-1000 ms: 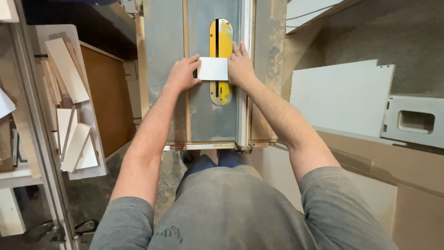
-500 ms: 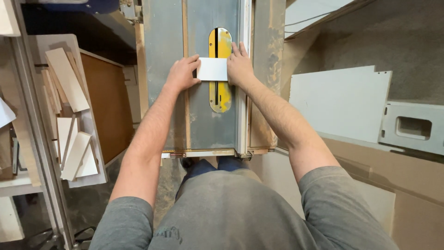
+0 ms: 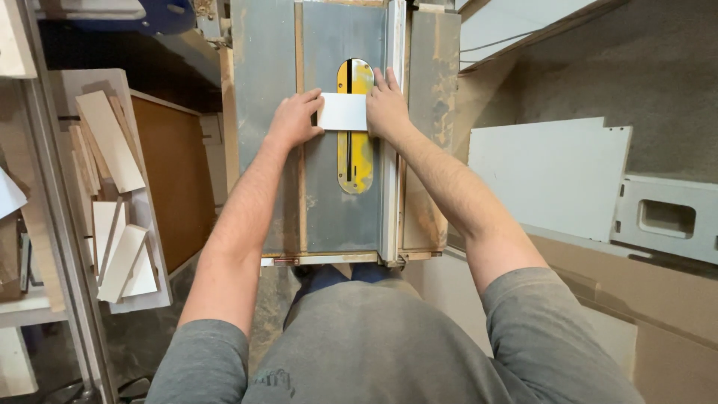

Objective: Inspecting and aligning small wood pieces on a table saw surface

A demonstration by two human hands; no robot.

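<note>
Both hands, left hand (image 3: 293, 120), right hand (image 3: 387, 105), pressing small white panel (image 3: 343, 111) flat across yellow insert (image 3: 354, 153) of table saw (image 3: 262, 90)

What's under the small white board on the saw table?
The white board lies across the yellow insert and its slot; both hands hold it. The part beneath is hidden.
</note>
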